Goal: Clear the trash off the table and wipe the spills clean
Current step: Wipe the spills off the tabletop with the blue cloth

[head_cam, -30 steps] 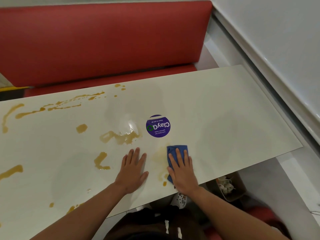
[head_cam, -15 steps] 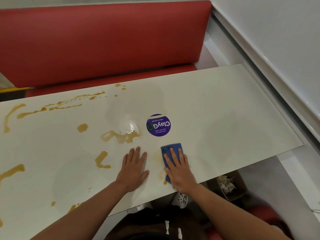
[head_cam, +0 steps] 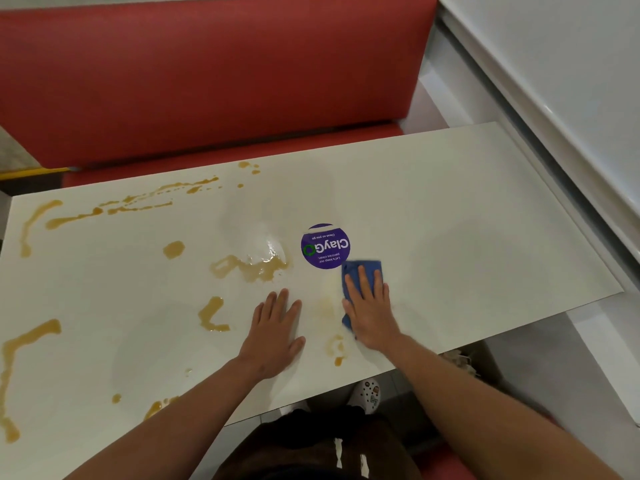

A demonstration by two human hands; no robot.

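Wiping step: right hand (head_cam: 372,308), fingers (head_cam: 363,277) straight, presses blue cloth (head_cam: 360,268) flat on bench (head_cam: 485,237); left hand (head_cam: 273,332) spread flat; next, amber spills (head_cam: 252,268) left of fingers.

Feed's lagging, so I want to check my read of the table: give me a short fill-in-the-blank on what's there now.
1. The right hand presses a ____ cloth flat on the table.
2. The left hand rests flat, holding ____.
3. The brown spills lie mostly to the ____ of the purple sticker.
4. The bench behind the table is ____.

Missing words: blue; nothing; left; red
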